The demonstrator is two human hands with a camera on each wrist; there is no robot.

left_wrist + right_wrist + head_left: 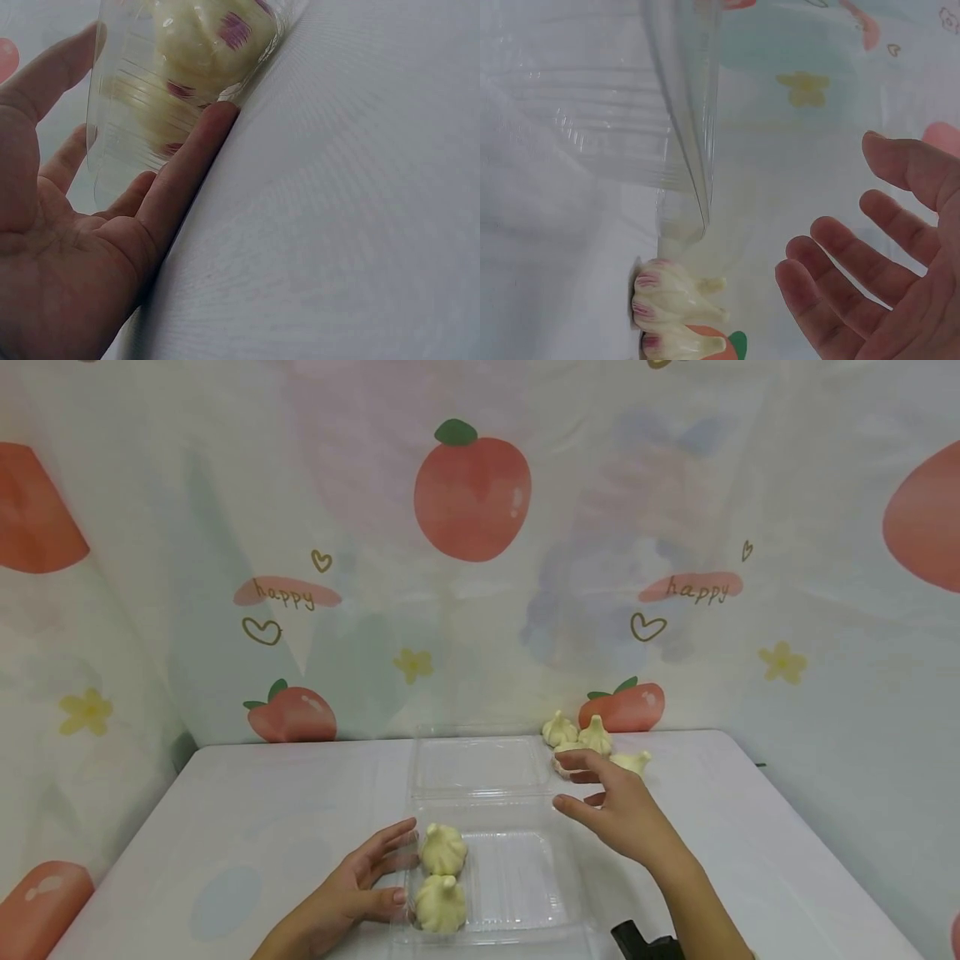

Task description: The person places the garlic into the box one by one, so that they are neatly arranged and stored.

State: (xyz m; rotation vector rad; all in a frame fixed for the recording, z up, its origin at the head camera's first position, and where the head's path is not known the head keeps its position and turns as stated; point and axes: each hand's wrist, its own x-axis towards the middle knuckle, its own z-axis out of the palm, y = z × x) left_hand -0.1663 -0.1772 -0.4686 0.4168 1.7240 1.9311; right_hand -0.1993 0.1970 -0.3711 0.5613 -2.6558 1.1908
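Observation:
A clear plastic clamshell box (517, 881) lies unfolded on the table, its lid (480, 768) laid back toward the wall. Two pale garlic bulbs, a rear one (443, 849) and a front one (440, 904), sit in a line along the box's left side. My left hand (345, 893) rests against that side with spread fingers; purple marks on a bulb (214, 37) show through the plastic. Over the table at right, my right hand (618, 810) reaches toward several more garlic bulbs (596, 737), its fingers (836, 281) apart and holding nothing. It partly covers these bulbs in the head view.
A black object (648, 943) stands at the front edge of the view, beside the right forearm. Behind the white table (300, 810) hangs a cloth wall (480, 635) printed with fruit, flowers and hearts.

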